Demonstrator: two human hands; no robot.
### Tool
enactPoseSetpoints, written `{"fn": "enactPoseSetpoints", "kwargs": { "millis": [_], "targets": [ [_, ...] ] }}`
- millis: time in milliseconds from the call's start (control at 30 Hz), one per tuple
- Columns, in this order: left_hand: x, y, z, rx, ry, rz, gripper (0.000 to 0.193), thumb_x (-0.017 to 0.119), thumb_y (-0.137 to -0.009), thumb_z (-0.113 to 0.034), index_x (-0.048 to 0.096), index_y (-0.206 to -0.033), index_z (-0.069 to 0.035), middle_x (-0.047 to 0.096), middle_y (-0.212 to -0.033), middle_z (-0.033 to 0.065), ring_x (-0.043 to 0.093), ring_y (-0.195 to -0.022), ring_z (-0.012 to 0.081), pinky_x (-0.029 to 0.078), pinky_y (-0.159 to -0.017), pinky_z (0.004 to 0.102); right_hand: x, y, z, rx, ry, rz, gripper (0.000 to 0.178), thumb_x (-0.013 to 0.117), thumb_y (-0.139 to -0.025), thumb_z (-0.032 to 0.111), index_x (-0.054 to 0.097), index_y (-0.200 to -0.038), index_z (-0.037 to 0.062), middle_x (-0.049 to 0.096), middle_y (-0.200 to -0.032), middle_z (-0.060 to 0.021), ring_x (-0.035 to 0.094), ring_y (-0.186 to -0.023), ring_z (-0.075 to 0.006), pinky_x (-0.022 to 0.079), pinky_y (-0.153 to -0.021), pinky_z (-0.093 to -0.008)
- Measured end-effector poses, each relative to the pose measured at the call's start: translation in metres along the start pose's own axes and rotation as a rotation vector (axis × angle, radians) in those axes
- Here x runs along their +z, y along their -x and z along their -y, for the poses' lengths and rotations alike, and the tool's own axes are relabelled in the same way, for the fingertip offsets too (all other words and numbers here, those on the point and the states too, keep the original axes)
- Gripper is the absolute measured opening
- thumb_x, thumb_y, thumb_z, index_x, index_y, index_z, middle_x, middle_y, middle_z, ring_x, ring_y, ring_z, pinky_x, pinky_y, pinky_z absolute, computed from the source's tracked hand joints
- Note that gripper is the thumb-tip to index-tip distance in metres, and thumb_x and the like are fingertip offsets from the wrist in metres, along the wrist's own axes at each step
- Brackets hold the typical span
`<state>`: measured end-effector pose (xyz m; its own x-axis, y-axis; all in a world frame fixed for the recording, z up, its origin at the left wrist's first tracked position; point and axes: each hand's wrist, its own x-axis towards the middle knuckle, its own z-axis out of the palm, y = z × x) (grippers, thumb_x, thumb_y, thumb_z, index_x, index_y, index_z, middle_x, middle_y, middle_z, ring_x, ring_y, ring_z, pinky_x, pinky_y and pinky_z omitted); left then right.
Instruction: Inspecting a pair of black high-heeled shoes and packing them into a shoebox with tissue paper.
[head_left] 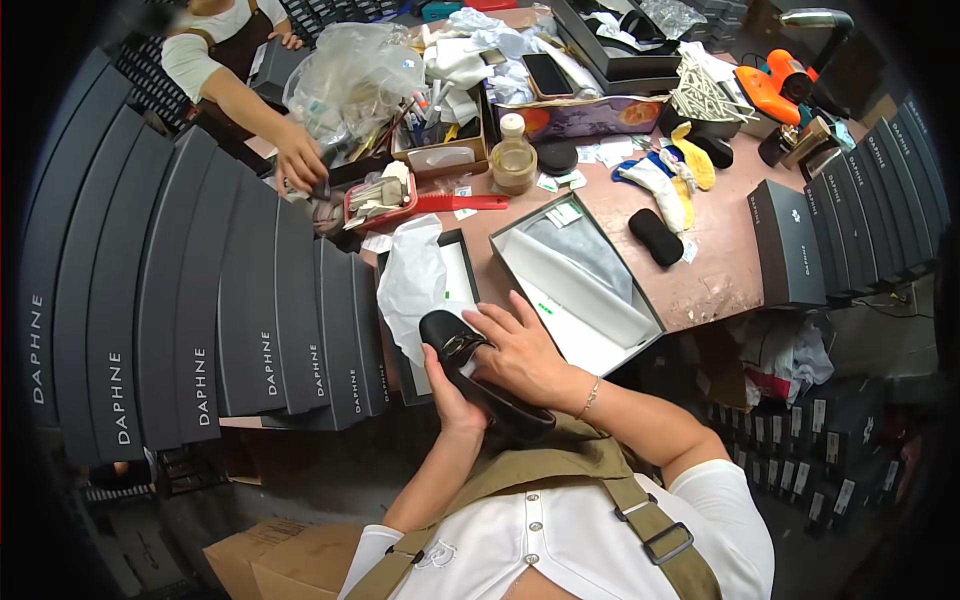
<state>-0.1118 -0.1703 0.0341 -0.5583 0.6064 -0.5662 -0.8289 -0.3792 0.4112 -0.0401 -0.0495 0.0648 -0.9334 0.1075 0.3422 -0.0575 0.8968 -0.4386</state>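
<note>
A black loafer (440,326) with a metal ornament across its front is held low over the table edge, toe pointing away from me. My left hand (456,405) wraps round its side from below. Over the shoe's opening lies my right hand (528,355), fingers spread and touching the upper; its thumb is hidden. A bit of something pale shows at the opening under that hand. Just beyond the shoe, crumpled white tissue paper (411,283) spills over a dark shoe box part (458,250). To its right sits another open box part (640,345) with white paper and a translucent sheet inside.
Stacked dark shoe boxes stand at left (265,300) and right (785,240). Behind are a red-handled brush (465,202), a bottle (513,160), gloves (660,180), a black case (656,237) and an orange heat gun (768,95). A co-worker's hand (300,160) reaches in at far left.
</note>
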Motion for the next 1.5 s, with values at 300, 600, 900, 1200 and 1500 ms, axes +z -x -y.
{"fn": "enactPoseSetpoints", "kwargs": {
  "millis": [300,600,900,1200,1500],
  "targets": [
    [-0.041,-0.061,-0.033,-0.044,0.032,-0.077,0.069,0.042,-0.090,-0.062,0.060,-0.107,0.002,0.065,-0.096,0.0158,0.063,-0.083,0.0313,0.053,-0.077,0.0434,-0.051,0.063,-0.042,0.293,-0.273,-0.182,0.009,0.073,-0.074,0.009,0.065,-0.079,0.0068,0.058,-0.123,-0.0117,0.047,-0.124,-0.0335,0.022,-0.108,-0.0632],
    [0.003,-0.037,-0.015,-0.016,-0.119,-0.057,0.059,0.049,-0.092,-0.059,0.057,-0.124,-0.010,0.063,-0.116,0.0092,0.061,-0.104,0.0257,0.050,-0.090,0.0414,-0.012,0.000,-0.015,-0.001,-0.044,0.186,0.027,0.074,-0.073,0.026,0.070,-0.091,0.0059,0.032,-0.150,-0.0183,0.026,-0.140,-0.0378,0.017,-0.110,-0.0636],
    [-0.023,-0.010,0.000,-0.039,-0.101,-0.020,0.059,0.045,-0.095,-0.055,0.046,-0.138,-0.014,0.053,-0.134,0.0084,0.051,-0.121,0.0268,0.041,-0.102,0.0428,0.043,0.010,-0.027,-0.185,-0.182,0.163,0.017,0.060,-0.075,0.019,0.069,-0.068,0.0065,0.034,-0.150,-0.0128,0.025,-0.142,-0.0333,0.017,-0.112,-0.0615],
    [-0.024,-0.020,0.011,-0.081,-0.143,0.033,0.061,0.042,-0.096,-0.055,0.042,-0.140,-0.012,0.049,-0.138,0.0110,0.048,-0.126,0.0283,0.038,-0.106,0.0440,0.042,0.024,-0.036,-0.062,0.042,0.172,0.016,0.058,-0.077,0.019,0.071,-0.072,0.0104,0.039,-0.147,-0.0107,0.029,-0.139,-0.0326,0.017,-0.111,-0.0612],
    [-0.021,-0.018,0.020,-0.094,-0.093,0.035,0.059,0.048,-0.095,-0.053,0.045,-0.138,-0.012,0.051,-0.137,0.0072,0.048,-0.125,0.0235,0.038,-0.105,0.0406,0.042,0.024,-0.039,-0.017,0.016,0.084,0.018,0.059,-0.075,0.020,0.071,-0.065,0.0112,0.046,-0.141,-0.0090,0.035,-0.135,-0.0294,0.017,-0.112,-0.0583]
  ]
}}
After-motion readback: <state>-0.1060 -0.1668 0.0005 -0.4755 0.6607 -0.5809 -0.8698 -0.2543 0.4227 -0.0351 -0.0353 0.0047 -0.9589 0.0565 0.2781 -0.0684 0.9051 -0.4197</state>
